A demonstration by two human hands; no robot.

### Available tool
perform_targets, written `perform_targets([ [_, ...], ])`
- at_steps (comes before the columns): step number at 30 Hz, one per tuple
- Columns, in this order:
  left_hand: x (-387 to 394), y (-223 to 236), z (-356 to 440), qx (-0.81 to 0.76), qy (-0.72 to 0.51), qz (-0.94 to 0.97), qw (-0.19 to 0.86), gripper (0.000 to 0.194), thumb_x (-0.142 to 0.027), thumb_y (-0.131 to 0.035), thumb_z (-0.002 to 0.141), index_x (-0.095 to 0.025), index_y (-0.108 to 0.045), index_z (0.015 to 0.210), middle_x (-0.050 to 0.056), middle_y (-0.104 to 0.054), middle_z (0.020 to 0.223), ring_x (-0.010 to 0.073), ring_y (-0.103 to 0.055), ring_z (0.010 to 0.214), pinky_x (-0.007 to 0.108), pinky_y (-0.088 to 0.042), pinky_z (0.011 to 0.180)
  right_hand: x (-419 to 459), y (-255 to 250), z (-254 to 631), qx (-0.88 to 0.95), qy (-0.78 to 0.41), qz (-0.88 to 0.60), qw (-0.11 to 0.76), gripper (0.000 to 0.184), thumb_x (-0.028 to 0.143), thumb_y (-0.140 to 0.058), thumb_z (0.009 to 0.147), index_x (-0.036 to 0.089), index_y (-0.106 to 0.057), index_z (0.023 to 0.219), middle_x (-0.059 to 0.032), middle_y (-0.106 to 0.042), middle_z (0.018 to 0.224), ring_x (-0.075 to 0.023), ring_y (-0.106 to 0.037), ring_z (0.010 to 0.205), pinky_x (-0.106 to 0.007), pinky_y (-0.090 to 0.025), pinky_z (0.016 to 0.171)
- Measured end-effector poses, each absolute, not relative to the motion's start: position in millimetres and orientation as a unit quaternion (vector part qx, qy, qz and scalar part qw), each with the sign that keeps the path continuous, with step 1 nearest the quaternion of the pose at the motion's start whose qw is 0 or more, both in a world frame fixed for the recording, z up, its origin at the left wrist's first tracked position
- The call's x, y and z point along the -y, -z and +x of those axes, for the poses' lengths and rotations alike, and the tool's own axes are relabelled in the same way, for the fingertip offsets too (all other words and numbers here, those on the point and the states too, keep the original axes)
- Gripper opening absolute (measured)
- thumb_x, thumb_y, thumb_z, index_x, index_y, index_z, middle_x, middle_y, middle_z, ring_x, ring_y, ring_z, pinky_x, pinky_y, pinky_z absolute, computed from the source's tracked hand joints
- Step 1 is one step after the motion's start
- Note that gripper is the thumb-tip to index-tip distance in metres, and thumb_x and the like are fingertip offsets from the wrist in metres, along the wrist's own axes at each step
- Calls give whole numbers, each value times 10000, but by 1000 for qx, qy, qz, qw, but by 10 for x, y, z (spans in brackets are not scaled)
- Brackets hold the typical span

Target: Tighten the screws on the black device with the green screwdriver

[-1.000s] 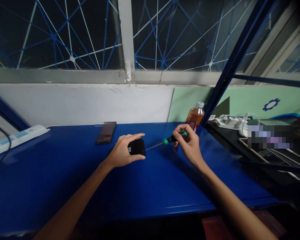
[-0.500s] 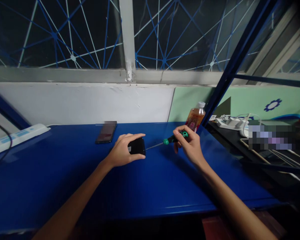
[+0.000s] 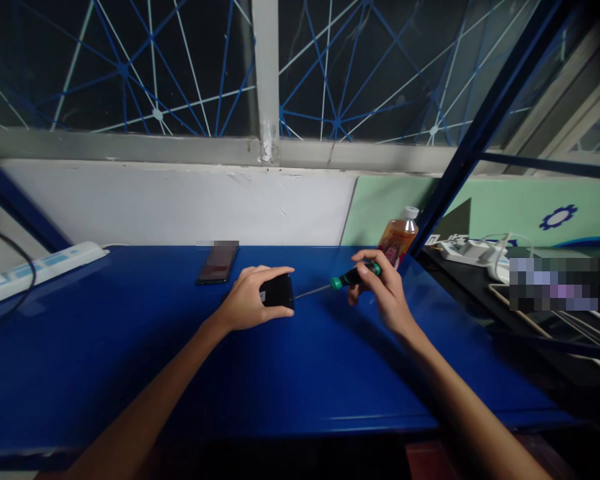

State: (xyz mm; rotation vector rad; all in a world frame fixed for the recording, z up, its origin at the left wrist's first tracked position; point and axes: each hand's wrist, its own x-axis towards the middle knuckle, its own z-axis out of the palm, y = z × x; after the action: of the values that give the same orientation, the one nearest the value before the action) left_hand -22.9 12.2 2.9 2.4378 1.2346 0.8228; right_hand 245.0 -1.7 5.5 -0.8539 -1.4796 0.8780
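Note:
My left hand (image 3: 247, 299) grips a small black box-shaped device (image 3: 280, 292) on the blue table, thumb and fingers along its two long sides. A small grey label shows near my palm; the rest of the device is hidden under the hand. Between the thumb and fingers of my right hand (image 3: 384, 287) is a screwdriver (image 3: 356, 275) with a green and black handle. Its thin metal shaft points left, the tip at or very close to the device's right end; whether it touches I cannot tell.
A smartphone (image 3: 217, 263) lies behind my left hand. A drink bottle (image 3: 400, 233) with a white cap stands behind my right hand. At the left is a white power strip (image 3: 55, 267); another power strip (image 3: 463, 252) and cables lie on the right. A blue post (image 3: 473, 147) rises there.
The view has shifted slightly, so everything sits a little further right. My right hand's fingers have shifted and the screwdriver handle looks turned. My left hand keeps its hold on the device.

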Motion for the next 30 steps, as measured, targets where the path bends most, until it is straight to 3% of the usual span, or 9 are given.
perform_targets([
  [3,-129,-30,-237,-431,-286,844,141,655,-500,-726,683,-311,-550,1285,64,-630,1251,324,-556,1139,518,-384,989,13,-56,2454,633,-401,-340,568,229,338,-593,879,241,-457,1036,55,-595,625,-137,-603,464,-258,-469,455],
  [8,-137,-32,-247,-434,-287,843,140,649,-506,-721,687,-317,-549,1283,66,-635,1238,324,-564,1127,520,-387,979,14,-57,2458,639,-351,-384,567,187,351,-618,867,220,-497,919,81,-521,513,-113,-550,373,-225,-412,388],
  [12,-148,-21,-247,-427,-285,848,133,651,-517,-723,689,-309,-551,1281,63,-646,1222,305,-578,1098,496,-401,965,0,-44,2469,642,-385,-357,558,257,362,-615,865,232,-475,1038,33,-610,704,-127,-607,463,-258,-472,450],
  [14,-156,-11,-245,-428,-282,849,130,654,-531,-723,686,-312,-552,1278,59,-652,1211,300,-584,1086,490,-407,957,1,-38,2461,645,-382,-357,557,273,351,-634,853,236,-471,1039,36,-608,698,-129,-604,463,-262,-474,456],
  [17,-173,2,-252,-437,-273,847,128,669,-557,-720,679,-319,-549,1281,57,-645,1224,305,-577,1095,493,-408,955,23,-43,2437,643,-320,-388,577,229,347,-634,857,231,-492,996,70,-542,539,-129,-568,426,-261,-469,467],
  [21,-220,18,-301,-455,-275,839,114,693,-573,-712,683,-320,-534,1303,60,-634,1248,311,-577,1084,495,-417,941,58,-50,2415,640,-227,-415,606,190,363,-605,874,226,-505,959,52,-538,558,-127,-562,458,-256,-468,480],
  [30,-340,149,-410,-493,-215,840,67,761,-646,-680,679,-311,-509,1340,92,-668,1171,346,-580,1024,506,-419,883,53,65,2361,769,-102,-445,448,156,348,-554,894,213,-513,960,-13,-587,740,-126,-520,556,-238,-411,498],
])
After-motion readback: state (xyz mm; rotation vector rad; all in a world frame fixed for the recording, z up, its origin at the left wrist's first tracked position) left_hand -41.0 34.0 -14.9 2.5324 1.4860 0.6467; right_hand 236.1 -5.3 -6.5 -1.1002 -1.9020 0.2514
